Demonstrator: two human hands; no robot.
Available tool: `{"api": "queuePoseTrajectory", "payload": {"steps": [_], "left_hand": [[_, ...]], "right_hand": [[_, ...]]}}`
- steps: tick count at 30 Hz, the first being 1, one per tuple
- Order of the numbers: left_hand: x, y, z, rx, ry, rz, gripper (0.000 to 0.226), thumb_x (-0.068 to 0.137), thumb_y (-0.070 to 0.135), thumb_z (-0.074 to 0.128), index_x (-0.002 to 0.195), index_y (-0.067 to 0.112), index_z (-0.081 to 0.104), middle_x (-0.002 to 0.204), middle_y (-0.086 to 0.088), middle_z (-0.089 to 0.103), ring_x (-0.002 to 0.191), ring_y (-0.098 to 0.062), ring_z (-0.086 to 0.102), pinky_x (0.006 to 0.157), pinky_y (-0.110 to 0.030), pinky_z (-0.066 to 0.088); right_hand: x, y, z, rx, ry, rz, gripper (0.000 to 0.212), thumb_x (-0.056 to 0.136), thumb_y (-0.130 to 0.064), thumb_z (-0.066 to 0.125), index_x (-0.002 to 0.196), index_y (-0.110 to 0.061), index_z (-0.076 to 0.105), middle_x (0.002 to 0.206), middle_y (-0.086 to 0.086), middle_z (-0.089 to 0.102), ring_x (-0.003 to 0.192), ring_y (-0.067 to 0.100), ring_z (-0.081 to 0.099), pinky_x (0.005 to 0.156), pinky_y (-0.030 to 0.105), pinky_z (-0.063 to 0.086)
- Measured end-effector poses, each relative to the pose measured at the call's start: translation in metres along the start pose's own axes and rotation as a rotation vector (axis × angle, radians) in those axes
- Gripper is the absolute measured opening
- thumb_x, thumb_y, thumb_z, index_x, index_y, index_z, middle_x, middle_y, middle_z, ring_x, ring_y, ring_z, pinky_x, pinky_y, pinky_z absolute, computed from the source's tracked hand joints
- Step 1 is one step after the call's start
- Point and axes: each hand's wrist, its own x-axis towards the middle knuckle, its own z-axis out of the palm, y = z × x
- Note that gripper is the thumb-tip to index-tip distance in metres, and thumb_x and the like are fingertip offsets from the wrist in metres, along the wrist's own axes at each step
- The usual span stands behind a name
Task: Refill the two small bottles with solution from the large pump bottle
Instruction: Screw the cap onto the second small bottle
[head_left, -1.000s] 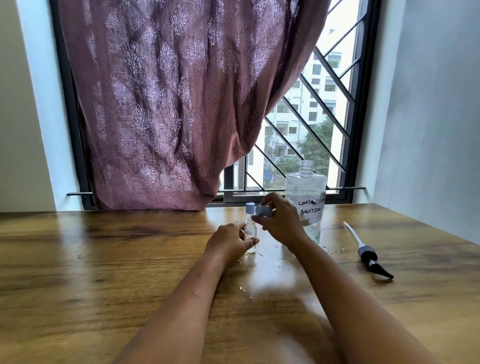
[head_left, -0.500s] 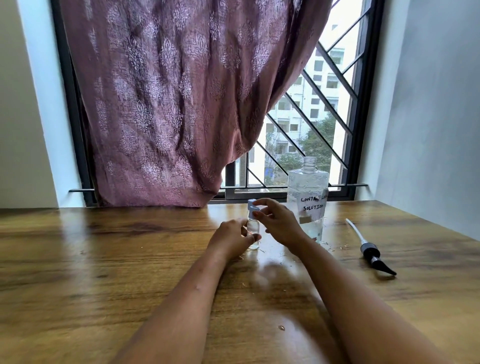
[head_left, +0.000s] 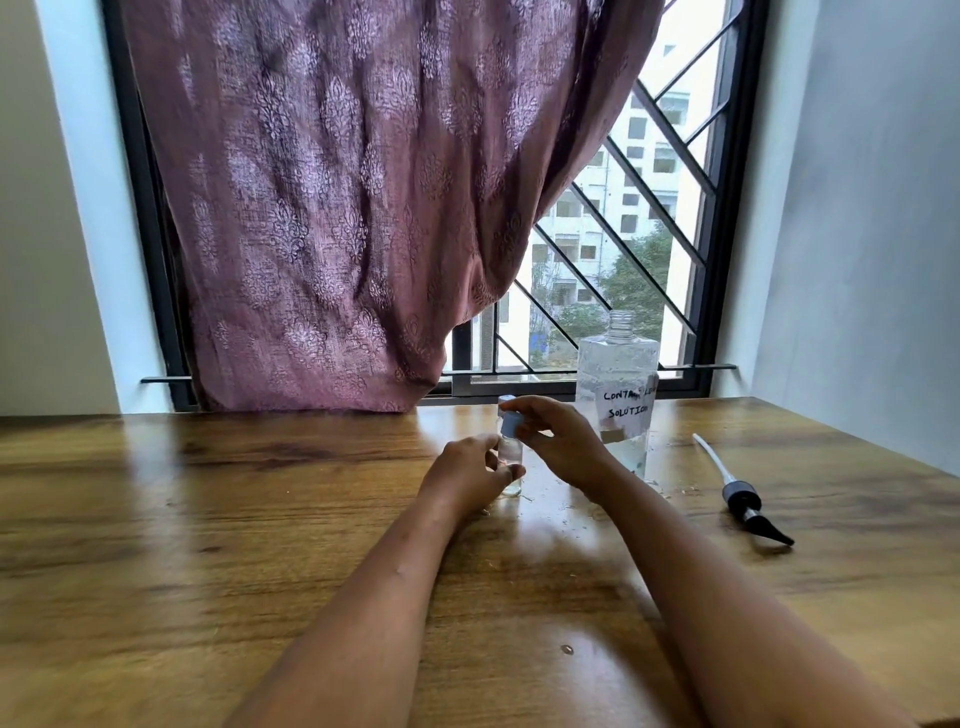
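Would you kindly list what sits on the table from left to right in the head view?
Left hand → small bottle → right hand → large bottle labelled solution → pump head with its tube.

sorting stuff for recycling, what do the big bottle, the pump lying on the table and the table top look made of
Big bottle: clear, probably plastic; the window shows through it, and its neck is threaded.
Pump: plastic by its look, with a matte black head and a white tube.
Table top: wood or wood-look laminate, glossy; grain visible, window glare reflected.
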Motion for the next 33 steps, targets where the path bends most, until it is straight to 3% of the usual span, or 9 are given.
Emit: {"api": "queuePoseTrajectory", "payload": {"steps": [6, 10, 14, 16, 19, 25, 29, 33], "left_hand": [[-0.001, 0.0, 0.0, -0.015, 0.01, 0.004, 0.039, 0.083, 0.038, 0.064, 0.118, 0.02, 0.058, 0.107, 0.0, 0.066, 0.099, -0.019, 0.06, 0.085, -0.031, 0.047], [0.0, -0.001, 0.0, -0.028, 0.012, 0.005, 0.035, 0.084, 0.036, 0.065, 0.113, 0.017, 0.059, 0.108, -0.001, 0.065, 0.097, -0.017, 0.058, 0.08, -0.028, 0.044], [0.002, -0.001, 0.001, -0.03, -0.005, 0.002, 0.031, 0.084, 0.036, 0.064, 0.11, 0.018, 0.06, 0.106, 0.001, 0.065, 0.095, -0.015, 0.058, 0.08, -0.027, 0.044], [0.003, -0.002, 0.001, -0.025, -0.027, 0.01, 0.032, 0.084, 0.037, 0.063, 0.111, 0.02, 0.06, 0.107, 0.0, 0.066, 0.1, -0.017, 0.06, 0.086, -0.031, 0.048], [0.001, 0.002, 0.002, -0.033, -0.087, 0.027, 0.036, 0.085, 0.037, 0.06, 0.116, 0.019, 0.058, 0.11, -0.002, 0.064, 0.102, -0.02, 0.059, 0.09, -0.035, 0.048], [0.002, 0.002, 0.004, -0.168, -0.153, -0.003, 0.033, 0.087, 0.033, 0.058, 0.116, 0.018, 0.057, 0.113, -0.008, 0.06, 0.097, -0.023, 0.059, 0.083, -0.036, 0.047], [0.001, 0.001, 0.004, -0.16, -0.15, 0.023, 0.031, 0.089, 0.032, 0.056, 0.119, 0.021, 0.056, 0.107, -0.004, 0.059, 0.102, -0.023, 0.057, 0.083, -0.031, 0.043], [0.001, 0.002, 0.004, -0.147, -0.162, 0.034, 0.033, 0.09, 0.032, 0.055, 0.121, 0.021, 0.054, 0.112, -0.007, 0.06, 0.104, -0.023, 0.056, 0.09, -0.034, 0.044]], "right_hand": [[0.0, 0.0, -0.001, -0.039, -0.007, -0.028, 0.034, 0.083, 0.007, 0.058, 0.11, -0.012, 0.065, 0.112, 0.011, 0.067, 0.09, 0.017, 0.06, 0.074, 0.004, 0.042], [-0.003, -0.006, -0.005, 0.197, -0.119, 0.055, 0.04, 0.084, 0.014, 0.05, 0.106, -0.018, 0.063, 0.114, 0.02, 0.062, 0.095, 0.013, 0.055, 0.08, 0.014, 0.043], [-0.005, -0.009, -0.008, 0.339, -0.195, 0.083, 0.034, 0.086, 0.008, 0.055, 0.106, -0.018, 0.062, 0.105, 0.009, 0.06, 0.093, 0.01, 0.057, 0.084, 0.018, 0.046], [-0.005, -0.007, -0.005, 0.306, -0.158, 0.087, 0.03, 0.082, -0.001, 0.065, 0.102, -0.023, 0.063, 0.104, 0.007, 0.064, 0.094, 0.013, 0.06, 0.089, 0.027, 0.049], [-0.004, -0.005, -0.003, 0.186, -0.038, 0.082, 0.024, 0.077, -0.006, 0.072, 0.096, -0.017, 0.066, 0.098, 0.004, 0.068, 0.09, 0.015, 0.063, 0.086, 0.03, 0.051], [-0.006, -0.014, -0.009, 0.346, -0.183, 0.105, 0.027, 0.085, 0.01, 0.054, 0.1, -0.009, 0.065, 0.098, 0.004, 0.064, 0.092, 0.009, 0.058, 0.083, 0.017, 0.047], [-0.006, -0.019, -0.01, 0.422, -0.209, 0.192, 0.028, 0.086, 0.006, 0.049, 0.095, -0.014, 0.066, 0.1, 0.008, 0.061, 0.096, 0.017, 0.057, 0.089, 0.031, 0.043], [-0.006, -0.019, -0.008, 0.412, -0.209, 0.157, 0.038, 0.084, 0.01, 0.046, 0.088, -0.019, 0.069, 0.099, 0.011, 0.06, 0.096, 0.022, 0.058, 0.091, 0.038, 0.043]]}}
